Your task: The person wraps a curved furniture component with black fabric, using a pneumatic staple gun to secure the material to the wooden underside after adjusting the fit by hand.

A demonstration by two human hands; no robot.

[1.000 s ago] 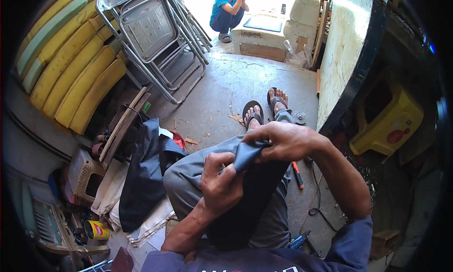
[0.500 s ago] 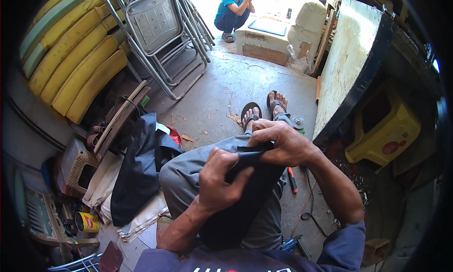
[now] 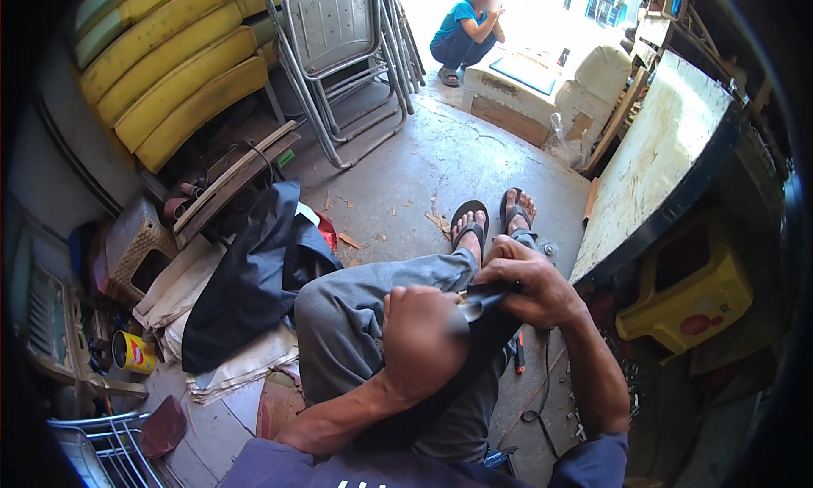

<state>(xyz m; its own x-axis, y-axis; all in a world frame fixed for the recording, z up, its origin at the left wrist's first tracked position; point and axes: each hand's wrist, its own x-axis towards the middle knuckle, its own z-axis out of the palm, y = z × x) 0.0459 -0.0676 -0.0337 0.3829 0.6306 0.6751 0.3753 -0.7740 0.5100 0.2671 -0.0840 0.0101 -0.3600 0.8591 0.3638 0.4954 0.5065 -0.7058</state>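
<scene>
A piece of black cloth (image 3: 484, 340) lies across my lap, its upper edge folded and glossy between my two hands. My right hand (image 3: 538, 286) pinches that edge with thumb and bent fingers. Close by on the left, my left hand (image 3: 422, 340) is closed at the other end of the fold; its fingers are smeared, so their exact hold is hard to see. A small tan bit shows beside the left knuckles, too small to name. Beneath the cloth are my grey trousers (image 3: 339, 310).
Another black cloth (image 3: 241, 285) lies over white fabric at left. An orange-and-black tool (image 3: 520, 352) and a black cord (image 3: 532, 416) are on the floor by my right leg. Folding chairs (image 3: 330, 30), a yellow stool (image 3: 694, 293) and a white panel (image 3: 656, 162) stand around. A person (image 3: 466, 30) squats beyond.
My view has shifted, so the surroundings sit further right and lower. The left hand has turned into a tighter fist near the fold; the right hand still grips the cloth.
</scene>
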